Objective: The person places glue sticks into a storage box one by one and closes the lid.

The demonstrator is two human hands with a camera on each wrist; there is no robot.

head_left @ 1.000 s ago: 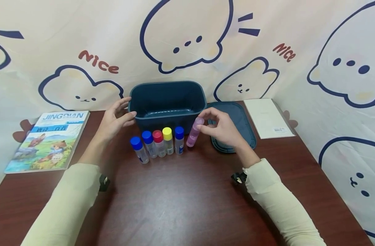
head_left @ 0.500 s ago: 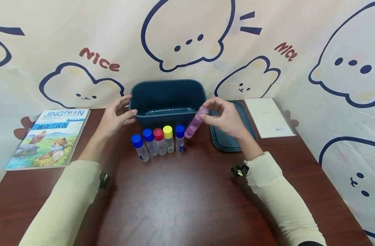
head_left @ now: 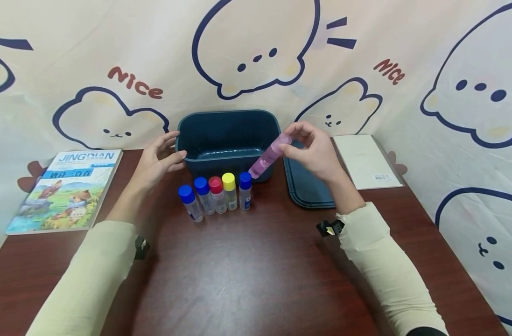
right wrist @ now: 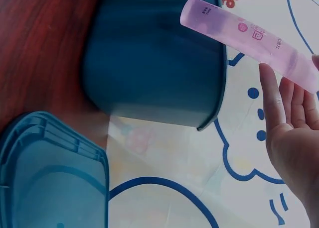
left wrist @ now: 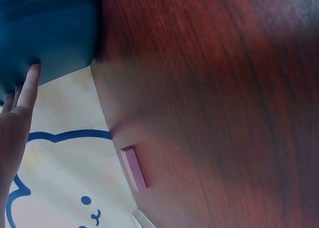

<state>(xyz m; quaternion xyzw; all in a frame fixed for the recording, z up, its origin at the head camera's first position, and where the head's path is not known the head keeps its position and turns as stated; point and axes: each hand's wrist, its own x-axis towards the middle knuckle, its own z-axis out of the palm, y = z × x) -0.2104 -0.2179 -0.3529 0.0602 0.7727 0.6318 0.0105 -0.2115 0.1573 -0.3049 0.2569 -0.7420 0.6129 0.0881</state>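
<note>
Between the thumb and fingers of my right hand point(head_left: 316, 151) is a slim translucent pink tube point(head_left: 267, 158) with small printing. It slants in front of the bin's right corner, its lower end close to a blue cap. Raised off the table, the same pink tube point(right wrist: 249, 41) shows in the right wrist view. My left hand point(head_left: 157, 161) rests at the left end of the dark teal bin point(head_left: 228, 164), thumb by the rim; its fingers point(left wrist: 31, 86) look extended against the outer wall. Several small clear bottles point(head_left: 219, 203) with blue, red and yellow caps stand before the bin.
A teal lid point(head_left: 310, 186) lies flat right of the bin. Farther right is a white book point(head_left: 367, 161), and at the left a colourful book point(head_left: 68, 191). A small pink block point(left wrist: 133, 168) lies near the wall. Patterned cloth point(head_left: 247, 28) covers the walls.
My right hand has lifted the pink tube up and slightly right from near the table, tilting it further over. The left hand has stayed at the bin.
</note>
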